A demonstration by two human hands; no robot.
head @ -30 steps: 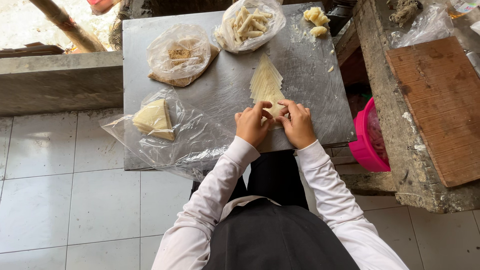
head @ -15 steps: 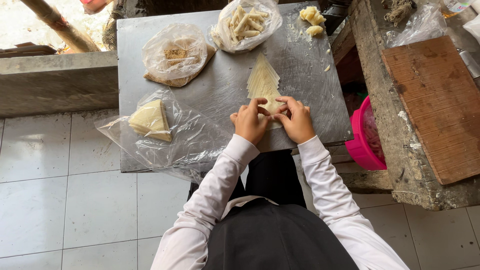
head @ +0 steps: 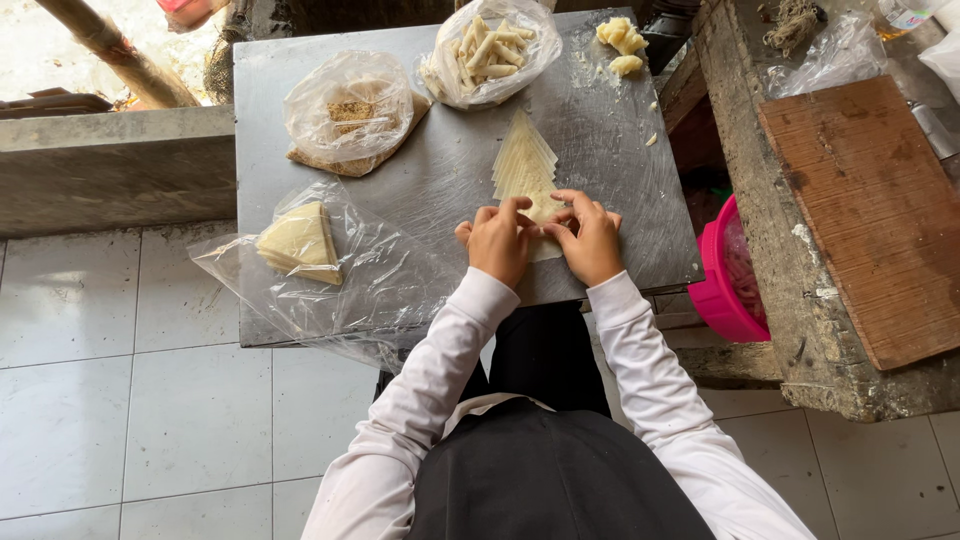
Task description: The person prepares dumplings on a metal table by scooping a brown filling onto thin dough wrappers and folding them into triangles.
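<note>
Hands unmoved, both pressing the wrapper (head: pixel 525 170) apparently near the table edge (head: pixel 620 290).

Both arms reach forward and slightly inward, long white sleeves down to the wrists; elbows bent and spread, forearms converging; left hand (head: pixel 497 240) palm down, knuckles up, fingers curled with tips pressing down and pointing toward the right; right hand (head: pixel 589 238) palm down beside it, fingers bent, tips angled toward the left; fingertips of the two hands nearly meet, thumbs tucked under and hidden; wrists level, close together but apart; neither hand closed into a fist
</note>
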